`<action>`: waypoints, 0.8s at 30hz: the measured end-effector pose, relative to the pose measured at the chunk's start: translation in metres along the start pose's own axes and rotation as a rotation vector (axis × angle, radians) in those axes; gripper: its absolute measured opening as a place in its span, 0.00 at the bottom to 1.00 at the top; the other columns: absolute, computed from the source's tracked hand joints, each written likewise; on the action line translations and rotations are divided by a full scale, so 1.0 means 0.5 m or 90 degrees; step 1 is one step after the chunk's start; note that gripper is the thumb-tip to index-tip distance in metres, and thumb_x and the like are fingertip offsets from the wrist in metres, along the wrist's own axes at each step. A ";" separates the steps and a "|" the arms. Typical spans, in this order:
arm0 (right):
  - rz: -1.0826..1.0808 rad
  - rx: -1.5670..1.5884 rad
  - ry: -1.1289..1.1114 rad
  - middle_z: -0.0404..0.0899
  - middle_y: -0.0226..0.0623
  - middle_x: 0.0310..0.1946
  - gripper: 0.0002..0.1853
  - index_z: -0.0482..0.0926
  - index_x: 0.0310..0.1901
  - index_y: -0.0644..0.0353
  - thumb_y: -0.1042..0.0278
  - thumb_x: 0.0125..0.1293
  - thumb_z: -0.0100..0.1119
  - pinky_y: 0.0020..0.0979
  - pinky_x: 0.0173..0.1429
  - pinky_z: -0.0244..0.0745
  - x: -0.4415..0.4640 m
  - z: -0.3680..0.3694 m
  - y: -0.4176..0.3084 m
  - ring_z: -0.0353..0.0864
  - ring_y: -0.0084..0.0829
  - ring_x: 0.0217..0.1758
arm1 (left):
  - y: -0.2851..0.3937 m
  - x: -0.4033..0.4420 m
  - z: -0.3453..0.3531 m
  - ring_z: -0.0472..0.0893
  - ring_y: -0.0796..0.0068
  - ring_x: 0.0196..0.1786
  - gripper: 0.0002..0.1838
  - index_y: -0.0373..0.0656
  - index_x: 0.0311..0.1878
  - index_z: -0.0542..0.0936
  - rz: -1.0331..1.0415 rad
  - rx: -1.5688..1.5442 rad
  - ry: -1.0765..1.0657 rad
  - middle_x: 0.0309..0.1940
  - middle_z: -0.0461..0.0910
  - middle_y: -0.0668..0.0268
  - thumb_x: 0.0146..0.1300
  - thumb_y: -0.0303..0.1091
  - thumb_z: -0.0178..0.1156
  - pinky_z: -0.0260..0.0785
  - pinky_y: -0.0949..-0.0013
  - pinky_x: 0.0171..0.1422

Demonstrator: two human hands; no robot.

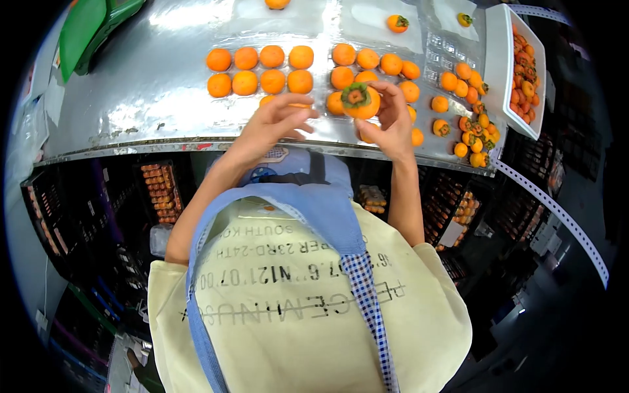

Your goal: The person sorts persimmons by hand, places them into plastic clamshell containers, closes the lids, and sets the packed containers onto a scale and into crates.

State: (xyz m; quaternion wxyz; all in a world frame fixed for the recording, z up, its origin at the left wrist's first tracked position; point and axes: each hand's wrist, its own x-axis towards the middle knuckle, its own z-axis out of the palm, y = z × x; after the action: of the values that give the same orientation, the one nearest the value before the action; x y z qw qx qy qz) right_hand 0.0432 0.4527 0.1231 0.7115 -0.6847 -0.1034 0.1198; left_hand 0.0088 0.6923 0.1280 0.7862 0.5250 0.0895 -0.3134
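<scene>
A: Entry one, the right hand (396,131)?

B: Bare; raised over the near edge of the steel table (151,82), right of that table's middle. Palm turned inward, fingers bent along the far side of the fruit, thumb along the near side. Grip: closed around one persimmon (363,101).

A: Entry two, the left hand (274,124)?

B: Bare; over the table's near edge, about halfway along. Fingers parted, lightly curled, directed toward the right hand. Grip: slack, thumb and fingers standing apart.

A: The held persimmon, condition and place?

B: Squat, round, bright orange. Broad green calyx with a brownish centre, facing up toward the head camera. Location: above the table's near side, right of the middle, partly covering the fruit behind it.

A: Remaining stock?

B: Left persimmon rows (272,57): near the table's middle, smooth orange tops showing, nearest row partly hidden by the left hand. Right persimmon rows (367,59): right of the table's middle, some hidden by the right hand. Loose persimmons (472,95): toward the table's right end, several showing green calyces. White crate (498,72): at the table's right end, containing more persimmons.
</scene>
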 end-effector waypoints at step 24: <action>0.127 0.156 -0.021 0.75 0.33 0.47 0.11 0.78 0.45 0.64 0.70 0.62 0.59 0.27 0.56 0.67 0.029 0.139 0.011 0.73 0.24 0.51 | -0.032 -0.004 -0.023 0.75 0.71 0.47 0.18 0.38 0.56 0.70 0.026 -0.406 -0.132 0.48 0.75 0.61 0.71 0.41 0.46 0.69 0.65 0.51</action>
State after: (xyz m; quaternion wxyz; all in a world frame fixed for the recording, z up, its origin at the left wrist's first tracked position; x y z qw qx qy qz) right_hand 0.0352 0.5232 0.1203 0.7726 -0.5973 -0.0316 0.2129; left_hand 0.0002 0.6993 0.1118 0.9219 0.2195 0.0924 -0.3055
